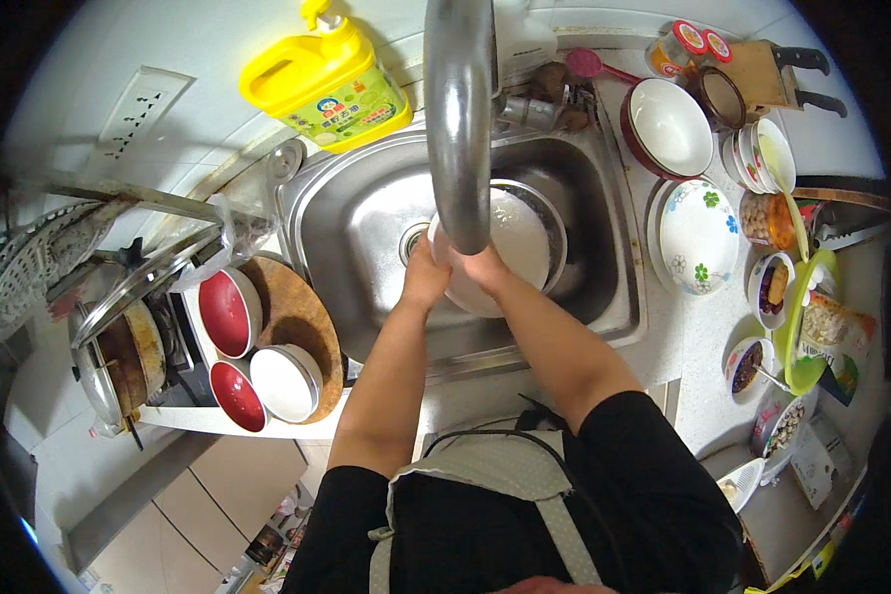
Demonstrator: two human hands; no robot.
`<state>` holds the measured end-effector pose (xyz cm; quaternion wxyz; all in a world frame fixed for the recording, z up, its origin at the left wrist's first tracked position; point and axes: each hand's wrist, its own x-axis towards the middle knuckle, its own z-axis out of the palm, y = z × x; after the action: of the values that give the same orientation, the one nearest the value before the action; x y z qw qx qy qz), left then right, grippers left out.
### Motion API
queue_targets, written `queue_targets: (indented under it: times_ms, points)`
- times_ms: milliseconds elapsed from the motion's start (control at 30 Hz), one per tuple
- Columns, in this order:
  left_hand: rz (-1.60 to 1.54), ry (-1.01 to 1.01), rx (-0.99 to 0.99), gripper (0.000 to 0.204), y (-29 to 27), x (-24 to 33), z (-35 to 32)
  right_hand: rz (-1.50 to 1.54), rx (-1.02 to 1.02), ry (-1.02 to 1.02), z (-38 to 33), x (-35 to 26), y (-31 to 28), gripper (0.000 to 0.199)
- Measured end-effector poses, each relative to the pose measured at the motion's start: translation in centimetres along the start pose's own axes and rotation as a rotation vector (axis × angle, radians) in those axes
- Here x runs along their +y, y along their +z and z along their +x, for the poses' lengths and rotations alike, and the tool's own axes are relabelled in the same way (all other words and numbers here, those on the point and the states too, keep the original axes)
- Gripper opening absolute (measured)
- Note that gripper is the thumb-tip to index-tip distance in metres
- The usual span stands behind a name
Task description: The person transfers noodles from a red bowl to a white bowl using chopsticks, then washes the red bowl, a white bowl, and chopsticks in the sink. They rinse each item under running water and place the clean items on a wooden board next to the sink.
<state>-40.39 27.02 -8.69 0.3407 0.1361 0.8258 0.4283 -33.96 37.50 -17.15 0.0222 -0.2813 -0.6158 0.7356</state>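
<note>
Both hands are at a round white dish [521, 243] in the steel sink [366, 213]; whether it is a bowl or a plate I cannot tell. My left hand [427, 274] grips its left edge. My right hand [486, 269] is at its near edge, with the fingers partly hidden behind the faucet [458, 129]. Under the dish, the rim of a wider metal basin [560, 233] shows at the right. The drain [415, 242] lies just left of the dish.
A yellow detergent jug [337, 89] stands behind the sink. To the left, red and white bowls [230, 312] sit on a round wooden board [302, 307]. At right are a large bowl [671, 127], flowered plates [699, 238], small food bowls [750, 368] and knives [802, 59].
</note>
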Motion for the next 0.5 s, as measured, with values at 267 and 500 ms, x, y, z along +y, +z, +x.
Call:
queue_targets:
  times_ms: [267, 500]
  points:
    - [-0.016, -0.02, 0.001, 0.062, 0.1, -1.4, 0.6, -0.548, 0.174, 0.063, 2.9, 4.8, -0.5, 0.08]
    - [0.103, -0.023, 0.046, 0.063, 0.4, -3.1, 0.9, -0.147, -0.047, -0.113, -0.7, 1.4, 0.5, 0.065]
